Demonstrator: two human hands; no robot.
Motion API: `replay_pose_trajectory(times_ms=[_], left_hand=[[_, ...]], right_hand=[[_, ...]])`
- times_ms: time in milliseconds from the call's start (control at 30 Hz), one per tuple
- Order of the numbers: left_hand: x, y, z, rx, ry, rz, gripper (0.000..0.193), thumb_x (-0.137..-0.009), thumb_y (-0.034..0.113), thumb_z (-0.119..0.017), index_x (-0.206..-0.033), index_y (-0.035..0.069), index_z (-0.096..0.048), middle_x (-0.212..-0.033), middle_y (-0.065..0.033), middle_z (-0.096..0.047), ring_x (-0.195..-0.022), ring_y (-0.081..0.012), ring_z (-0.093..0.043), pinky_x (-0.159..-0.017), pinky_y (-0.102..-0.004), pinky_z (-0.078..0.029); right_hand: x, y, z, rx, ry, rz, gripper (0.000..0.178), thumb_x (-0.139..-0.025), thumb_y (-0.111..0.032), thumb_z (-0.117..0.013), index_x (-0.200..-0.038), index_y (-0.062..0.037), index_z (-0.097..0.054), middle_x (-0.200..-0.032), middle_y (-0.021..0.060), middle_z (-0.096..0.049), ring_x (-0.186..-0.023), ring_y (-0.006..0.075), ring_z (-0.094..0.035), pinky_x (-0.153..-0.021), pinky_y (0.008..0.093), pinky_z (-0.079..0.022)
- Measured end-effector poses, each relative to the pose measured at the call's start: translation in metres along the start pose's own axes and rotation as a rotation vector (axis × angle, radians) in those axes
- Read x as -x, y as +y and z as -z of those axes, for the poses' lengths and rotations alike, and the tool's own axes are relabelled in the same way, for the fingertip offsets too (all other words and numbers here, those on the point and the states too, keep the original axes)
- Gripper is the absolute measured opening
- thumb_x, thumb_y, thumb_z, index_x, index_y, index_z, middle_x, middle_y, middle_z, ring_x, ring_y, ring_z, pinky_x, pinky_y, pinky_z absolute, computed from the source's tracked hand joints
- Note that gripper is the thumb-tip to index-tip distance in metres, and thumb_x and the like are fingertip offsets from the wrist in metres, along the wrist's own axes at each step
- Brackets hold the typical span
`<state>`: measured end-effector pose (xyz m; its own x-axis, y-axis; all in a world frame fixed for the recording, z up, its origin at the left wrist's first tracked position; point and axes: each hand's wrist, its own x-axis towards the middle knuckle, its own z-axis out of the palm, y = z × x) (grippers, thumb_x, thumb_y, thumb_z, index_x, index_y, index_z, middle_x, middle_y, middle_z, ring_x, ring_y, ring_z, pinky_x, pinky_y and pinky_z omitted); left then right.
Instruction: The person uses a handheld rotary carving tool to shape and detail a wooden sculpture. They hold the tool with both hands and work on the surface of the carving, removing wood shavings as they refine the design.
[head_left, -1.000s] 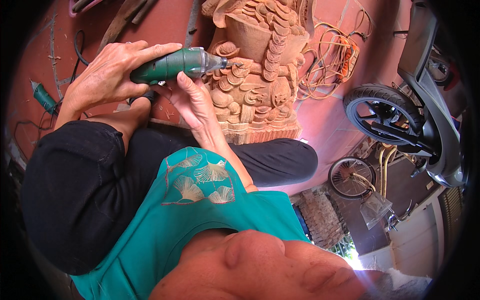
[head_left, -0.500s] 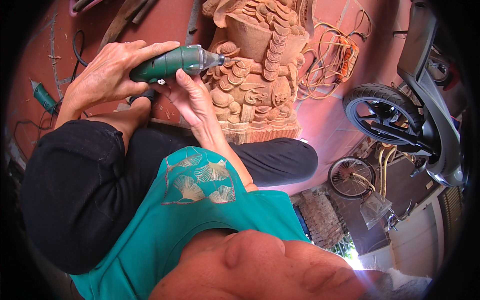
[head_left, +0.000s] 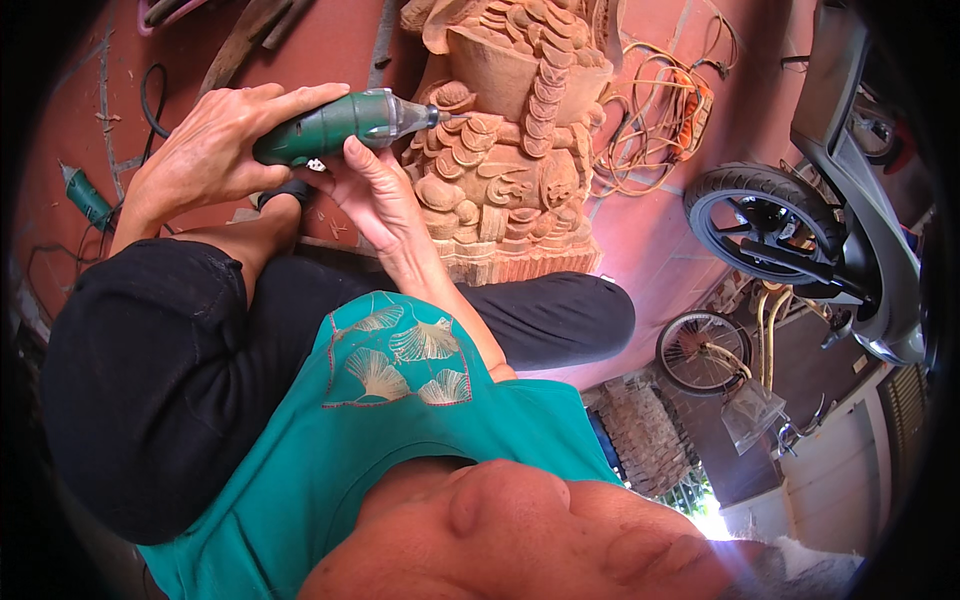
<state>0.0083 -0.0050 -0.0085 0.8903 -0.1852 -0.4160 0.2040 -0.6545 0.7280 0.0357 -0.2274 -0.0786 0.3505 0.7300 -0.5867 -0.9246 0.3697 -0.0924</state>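
A green rotary tool [head_left: 325, 130] with a grey metal nose lies sideways between my hands. My left hand [head_left: 220, 140] wraps over its rear end, the index finger stretched along the top of the body. From below, my right hand [head_left: 380, 200] supports the front part, thumb against the casing and the other fingers partly hidden behind it. The thin bit points right, at the overlapping round scales of a carved wooden sculpture [head_left: 550, 185]. Whether the bit touches the wood I cannot tell.
A second green power tool [head_left: 88, 197] with a dark cord lies at left on the red tiles. Right of the carving is an orange power strip [head_left: 692, 115] with a tangled cord. Beyond stand a motorbike wheel [head_left: 765, 225] and a bicycle wheel [head_left: 703, 354]. Wood pieces [head_left: 240, 45] lie far left.
The rotary tool and both hands have shifted slightly left relative to the carving. Both hands keep the same grip.
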Motion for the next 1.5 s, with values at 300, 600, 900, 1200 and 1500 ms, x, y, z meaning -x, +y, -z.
replay_pose_trajectory(times_ms=[300,600,900,1200,1500], left_hand=[[-0.004,0.002,0.001,-0.001,0.011,-0.048,0.093,-0.062,0.008,-0.074,-0.152,0.018,-0.052,-0.095,-0.0128,-0.065,-0.086,-0.035,-0.065,-0.077,-0.0448,-0.052],[-0.006,0.003,0.0,-0.011,0.0,-0.048,0.094,-0.061,0.009,-0.075,-0.152,0.018,-0.052,-0.095,-0.0128,-0.065,-0.087,-0.0355,-0.065,-0.078,-0.045,-0.053],[-0.007,0.001,0.0,-0.006,0.0,-0.053,0.094,-0.061,0.008,-0.074,-0.152,0.018,-0.052,-0.094,-0.0129,-0.064,-0.086,-0.0352,-0.065,-0.078,-0.0447,-0.052],[-0.01,0.003,0.0,-0.033,0.02,-0.055,0.094,-0.062,0.009,-0.074,-0.152,0.018,-0.052,-0.091,-0.0127,-0.062,-0.083,-0.0346,-0.063,-0.076,-0.0445,-0.051],[-0.016,0.003,0.0,-0.041,0.047,-0.111,0.094,-0.062,0.008,-0.074,-0.153,0.018,-0.051,-0.091,-0.0128,-0.061,-0.083,-0.0345,-0.063,-0.077,-0.045,-0.051]], right_hand=[[0.005,-0.004,-0.001,-0.004,-0.021,0.019,0.048,-0.096,-0.017,-0.076,-0.139,-0.0099,-0.055,-0.134,0.0103,-0.065,-0.128,0.0289,-0.061,-0.109,0.0576,-0.05],[0.008,-0.006,-0.001,-0.001,-0.005,0.03,0.046,-0.096,-0.017,-0.076,-0.137,-0.0085,-0.058,-0.133,0.0103,-0.066,-0.127,0.0287,-0.061,-0.11,0.0578,-0.049],[0.007,-0.006,-0.002,-0.014,0.002,0.022,0.046,-0.095,-0.017,-0.077,-0.136,-0.0088,-0.058,-0.132,0.0098,-0.066,-0.126,0.0282,-0.061,-0.109,0.057,-0.05],[0.003,-0.006,0.003,-0.051,0.005,0.032,0.052,-0.093,-0.016,-0.079,-0.138,-0.0086,-0.053,-0.131,0.0094,-0.064,-0.124,0.0277,-0.062,-0.106,0.0545,-0.053],[0.003,-0.01,0.004,-0.045,0.043,0.049,0.057,-0.093,-0.014,-0.078,-0.142,-0.0108,-0.049,-0.134,0.0098,-0.061,-0.126,0.0286,-0.06,-0.106,0.0551,-0.052]])
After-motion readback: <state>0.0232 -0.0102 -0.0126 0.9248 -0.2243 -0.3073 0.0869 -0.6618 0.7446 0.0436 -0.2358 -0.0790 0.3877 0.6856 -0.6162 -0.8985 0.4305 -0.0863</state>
